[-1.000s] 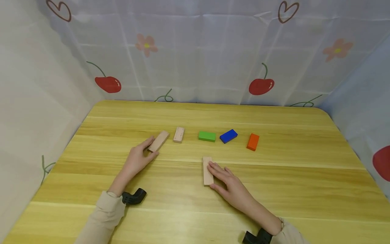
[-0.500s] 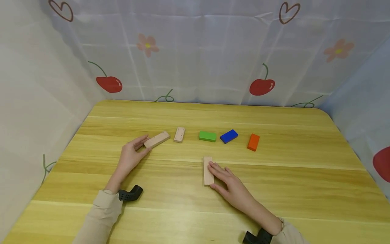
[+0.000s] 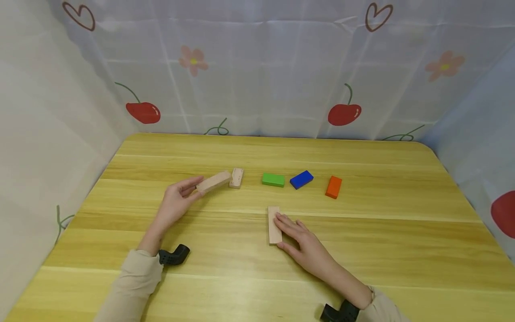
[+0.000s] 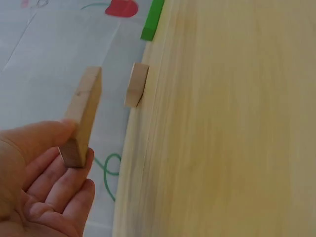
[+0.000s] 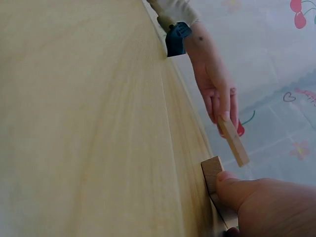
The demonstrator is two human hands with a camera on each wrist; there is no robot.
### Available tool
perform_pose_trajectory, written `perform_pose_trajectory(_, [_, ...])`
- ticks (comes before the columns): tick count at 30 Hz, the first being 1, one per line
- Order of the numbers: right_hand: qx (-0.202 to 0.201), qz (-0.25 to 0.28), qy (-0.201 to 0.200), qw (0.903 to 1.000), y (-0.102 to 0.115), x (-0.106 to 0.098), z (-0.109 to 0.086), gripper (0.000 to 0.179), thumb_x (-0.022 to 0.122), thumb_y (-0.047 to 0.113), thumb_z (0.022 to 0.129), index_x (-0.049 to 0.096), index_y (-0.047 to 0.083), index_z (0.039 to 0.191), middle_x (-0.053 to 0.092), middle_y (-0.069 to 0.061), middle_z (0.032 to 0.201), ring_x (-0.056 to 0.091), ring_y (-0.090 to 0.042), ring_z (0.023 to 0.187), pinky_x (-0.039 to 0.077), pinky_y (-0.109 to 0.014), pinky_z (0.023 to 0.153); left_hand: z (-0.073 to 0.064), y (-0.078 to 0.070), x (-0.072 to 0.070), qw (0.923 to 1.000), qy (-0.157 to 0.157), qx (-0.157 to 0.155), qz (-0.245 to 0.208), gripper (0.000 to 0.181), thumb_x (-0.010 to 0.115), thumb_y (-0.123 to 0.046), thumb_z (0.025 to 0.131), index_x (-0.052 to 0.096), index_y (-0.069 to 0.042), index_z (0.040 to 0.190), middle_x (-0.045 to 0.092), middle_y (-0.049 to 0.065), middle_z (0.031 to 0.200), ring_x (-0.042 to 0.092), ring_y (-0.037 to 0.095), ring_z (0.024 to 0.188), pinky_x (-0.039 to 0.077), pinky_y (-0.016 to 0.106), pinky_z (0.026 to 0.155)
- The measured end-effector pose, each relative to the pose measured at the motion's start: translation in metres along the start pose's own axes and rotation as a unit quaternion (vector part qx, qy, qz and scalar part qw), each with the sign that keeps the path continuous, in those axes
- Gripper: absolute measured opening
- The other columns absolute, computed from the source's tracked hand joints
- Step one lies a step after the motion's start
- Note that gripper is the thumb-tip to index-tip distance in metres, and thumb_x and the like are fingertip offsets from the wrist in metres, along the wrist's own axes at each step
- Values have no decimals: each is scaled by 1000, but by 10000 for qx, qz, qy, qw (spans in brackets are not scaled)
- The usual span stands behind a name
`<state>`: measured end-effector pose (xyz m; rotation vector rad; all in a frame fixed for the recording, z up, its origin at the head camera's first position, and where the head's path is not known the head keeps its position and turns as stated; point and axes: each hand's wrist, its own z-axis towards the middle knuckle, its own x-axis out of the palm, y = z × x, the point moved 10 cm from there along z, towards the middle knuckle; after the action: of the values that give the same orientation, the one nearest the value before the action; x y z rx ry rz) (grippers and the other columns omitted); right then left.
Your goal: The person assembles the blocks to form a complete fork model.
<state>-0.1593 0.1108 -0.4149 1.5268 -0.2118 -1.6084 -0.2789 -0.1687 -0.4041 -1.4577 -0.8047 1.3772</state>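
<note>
Raised wooden block (image 3: 213, 182) sits pinched at one end between thumb and fingers of the left hand (image 3: 176, 200), off the table (image 3: 229, 281), left of and beyond the resting block (image 3: 273, 233). I see its long axis slanting out from that hand, crosswise to the resting block (where the right hand (image 3: 303, 247), the farther one, lays relaxed fingers). It's pale, unpainted, oblong, square-edged, with a small dark mark in the grain.
</note>
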Motion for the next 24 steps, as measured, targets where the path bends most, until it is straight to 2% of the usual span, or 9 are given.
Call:
perform_pose_trajectory(7, [152, 41, 75, 9998, -4, 0, -1, 56, 66, 17, 88, 46, 9, 140, 36, 0, 145, 30, -14, 133, 18, -48, 107, 14, -24, 52, 9967, 742, 202, -239, 43, 66, -11, 89, 55, -1, 130, 51, 12, 132, 46, 26, 122, 42, 33, 92])
perform_pose_trajectory(15, [91, 89, 125, 9998, -2, 1, -1, 55, 65, 19, 89, 46, 7, 140, 36, -3, 145, 31, -18, 133, 19, -51, 106, 28, -43, 113, 9866, 1443, 706, -266, 40, 66, -3, 87, 57, 3, 126, 56, 12, 127, 48, 23, 120, 42, 31, 92])
perform_pose_trajectory(21, [55, 111, 174, 9998, 0, 1, -1, 56, 64, 20, 90, 44, 7, 140, 35, -3, 146, 30, -17, 133, 18, -51, 106, 36, -46, 139, 9793, 1731, 1048, 6, 36, 66, -2, 87, 60, 3, 122, 58, 12, 124, 52, 21, 117, 42, 29, 92])
perform_pose_trajectory(24, [33, 90, 164, 9998, 0, 0, -1, 55, 64, 21, 90, 44, 7, 140, 35, -3, 146, 29, -18, 134, 18, -51, 106, 37, -45, 149, 9723, 1945, 1220, 428, 36, 67, -3, 87, 61, 1, 122, 59, 11, 123, 52, 20, 117, 41, 29, 93])
